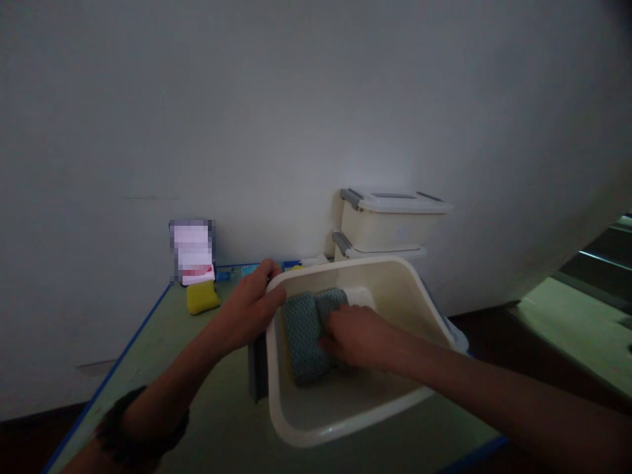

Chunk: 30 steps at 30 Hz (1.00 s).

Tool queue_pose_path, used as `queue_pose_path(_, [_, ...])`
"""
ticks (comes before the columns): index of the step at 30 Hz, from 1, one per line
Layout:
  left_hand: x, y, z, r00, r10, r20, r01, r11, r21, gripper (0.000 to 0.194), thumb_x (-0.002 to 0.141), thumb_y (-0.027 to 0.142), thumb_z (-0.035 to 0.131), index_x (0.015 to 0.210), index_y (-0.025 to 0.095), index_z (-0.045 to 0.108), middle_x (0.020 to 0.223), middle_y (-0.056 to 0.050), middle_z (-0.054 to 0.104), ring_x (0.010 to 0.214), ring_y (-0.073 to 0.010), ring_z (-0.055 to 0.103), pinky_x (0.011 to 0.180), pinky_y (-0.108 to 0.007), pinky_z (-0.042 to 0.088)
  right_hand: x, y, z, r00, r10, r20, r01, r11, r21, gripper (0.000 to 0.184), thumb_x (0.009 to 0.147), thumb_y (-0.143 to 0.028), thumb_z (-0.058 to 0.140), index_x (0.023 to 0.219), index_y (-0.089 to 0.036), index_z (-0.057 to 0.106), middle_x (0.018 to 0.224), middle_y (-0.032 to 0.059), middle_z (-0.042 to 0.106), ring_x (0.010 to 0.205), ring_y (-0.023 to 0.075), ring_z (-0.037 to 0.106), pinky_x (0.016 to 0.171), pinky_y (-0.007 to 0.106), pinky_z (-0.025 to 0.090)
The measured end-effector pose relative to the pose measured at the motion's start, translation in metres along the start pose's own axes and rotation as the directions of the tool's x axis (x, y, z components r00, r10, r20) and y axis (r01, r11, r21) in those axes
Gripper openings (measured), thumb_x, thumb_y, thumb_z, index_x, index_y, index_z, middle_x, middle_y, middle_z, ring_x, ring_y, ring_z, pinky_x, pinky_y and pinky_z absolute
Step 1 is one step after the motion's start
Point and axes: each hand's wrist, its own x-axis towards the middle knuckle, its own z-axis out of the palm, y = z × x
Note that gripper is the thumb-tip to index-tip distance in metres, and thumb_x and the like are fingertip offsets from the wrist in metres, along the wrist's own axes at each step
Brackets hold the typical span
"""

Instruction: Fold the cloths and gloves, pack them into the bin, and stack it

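Observation:
A cream plastic storage bin [340, 431] is tilted on the table with its opening facing me. My left hand [259, 296] is closed over its upper left rim, thumb on the inside. Inside the bin, my right hand [358, 336] grips a grey-green, woven-faced sponge [305, 339] against the left inner wall. The sponge looks bent, with a second part [332, 301] behind my fingers; whether that is a separate piece I cannot tell. My right fingertips are partly hidden. A grey latch hangs at the bin's left side.
Two lidded storage boxes [395, 227] are stacked against the wall at the back right. A yellow sponge [202, 297] lies at the left, before a propped, lit screen [192, 250]. Small packets [247, 270] lie behind the bin. Blue tape edges the green table [217, 408].

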Motion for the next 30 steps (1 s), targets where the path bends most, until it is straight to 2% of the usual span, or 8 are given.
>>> queue_pose_path(3, [0.001, -0.001, 0.000, 1.000, -0.001, -0.003, 0.001, 1.000, 0.009, 0.007, 0.067, 0.027, 0.036, 0.070, 0.021, 0.034, 0.063, 0.002, 0.043, 0.059, -0.0147, 0.042, 0.051, -0.025, 0.031, -0.003, 0.005, -0.007, 0.999, -0.028, 0.017, 0.027, 0.999, 0.036, 0.022, 0.070, -0.033, 0.057, 0.074, -0.014, 0.067, 0.072, 0.0113, 0.069, 0.063, 0.0254, 0.064, 0.052, 0.030, 0.045])
queue_pose_path(7, [0.002, -0.004, 0.002, 1.000, 0.002, 0.002, -0.002, 1.000, 0.023, 0.007, 0.067, 0.026, 0.037, 0.070, 0.021, 0.035, 0.064, 0.002, 0.043, 0.060, -0.0147, 0.043, 0.051, -0.025, 0.031, -0.005, -0.001, -0.004, 0.983, -0.182, 0.025, 0.179, 0.979, 0.096, 0.024, 0.070, -0.037, 0.059, 0.082, -0.017, 0.066, 0.074, 0.0074, 0.069, 0.064, 0.0229, 0.064, 0.054, 0.028, 0.044])
queue_pose_path(10, [0.003, -0.005, 0.003, 1.000, -0.013, 0.000, 0.013, 1.000, 0.021, 0.007, 0.067, 0.026, 0.037, 0.069, 0.021, 0.035, 0.064, 0.002, 0.044, 0.059, -0.0147, 0.042, 0.051, -0.025, 0.031, -0.005, -0.011, 0.005, 0.961, -0.259, 0.098, 0.253, 0.965, 0.070, 0.018, 0.074, -0.024, 0.053, 0.079, -0.015, 0.068, 0.075, 0.0088, 0.069, 0.066, 0.0224, 0.064, 0.055, 0.028, 0.043])
queue_pose_path(14, [0.003, -0.006, 0.004, 1.000, -0.022, -0.003, 0.023, 0.999, 0.027, 0.007, 0.067, 0.026, 0.037, 0.069, 0.021, 0.036, 0.065, 0.002, 0.045, 0.060, -0.0150, 0.043, 0.052, -0.025, 0.031, -0.006, -0.008, 0.004, 0.930, -0.355, 0.093, 0.344, 0.932, 0.115, 0.022, 0.075, -0.013, 0.048, 0.082, -0.018, 0.068, 0.079, 0.0060, 0.069, 0.070, 0.0186, 0.063, 0.059, 0.025, 0.042])
queue_pose_path(17, [0.003, -0.005, 0.003, 1.000, -0.021, -0.007, 0.021, 0.999, 0.027, 0.007, 0.067, 0.027, 0.038, 0.069, 0.020, 0.037, 0.064, 0.001, 0.045, 0.060, -0.0153, 0.043, 0.052, -0.026, 0.032, -0.009, 0.009, -0.008, 0.947, -0.299, 0.121, 0.279, 0.947, 0.159, 0.014, 0.071, -0.023, 0.056, 0.078, -0.018, 0.068, 0.073, 0.0037, 0.069, 0.065, 0.0161, 0.062, 0.057, 0.023, 0.042])
queue_pose_path(21, [0.004, -0.005, 0.003, 1.000, -0.030, -0.005, 0.030, 1.000, 0.010, 0.007, 0.067, 0.027, 0.037, 0.069, 0.021, 0.037, 0.063, 0.002, 0.045, 0.060, -0.0157, 0.044, 0.052, -0.026, 0.032, -0.014, 0.028, -0.013, 0.977, -0.007, 0.215, 0.015, 0.999, -0.038, 0.020, 0.063, -0.027, 0.064, 0.076, -0.012, 0.069, 0.077, 0.0117, 0.068, 0.066, 0.0218, 0.063, 0.053, 0.026, 0.043])
queue_pose_path(26, [0.004, -0.007, 0.003, 0.998, -0.056, -0.002, 0.056, 0.998, 0.001, 0.007, 0.066, 0.027, 0.038, 0.069, 0.021, 0.037, 0.064, 0.002, 0.045, 0.061, -0.0159, 0.044, 0.052, -0.026, 0.032, -0.015, 0.027, 0.003, 0.981, -0.079, 0.179, 0.070, 0.996, 0.059, 0.020, 0.067, -0.028, 0.062, 0.079, -0.013, 0.068, 0.078, 0.0101, 0.068, 0.067, 0.0191, 0.063, 0.057, 0.025, 0.044])
queue_pose_path(30, [0.003, -0.003, 0.004, 0.996, -0.088, -0.004, 0.088, 0.995, -0.056, 0.007, 0.066, 0.026, 0.038, 0.070, 0.020, 0.038, 0.064, 0.002, 0.045, 0.061, -0.0156, 0.044, 0.053, -0.026, 0.033, -0.018, 0.034, -0.010, 0.979, -0.046, 0.196, 0.035, 0.998, 0.057, 0.021, 0.069, -0.031, 0.060, 0.077, -0.013, 0.068, 0.075, 0.0098, 0.067, 0.064, 0.0184, 0.061, 0.053, 0.024, 0.040])
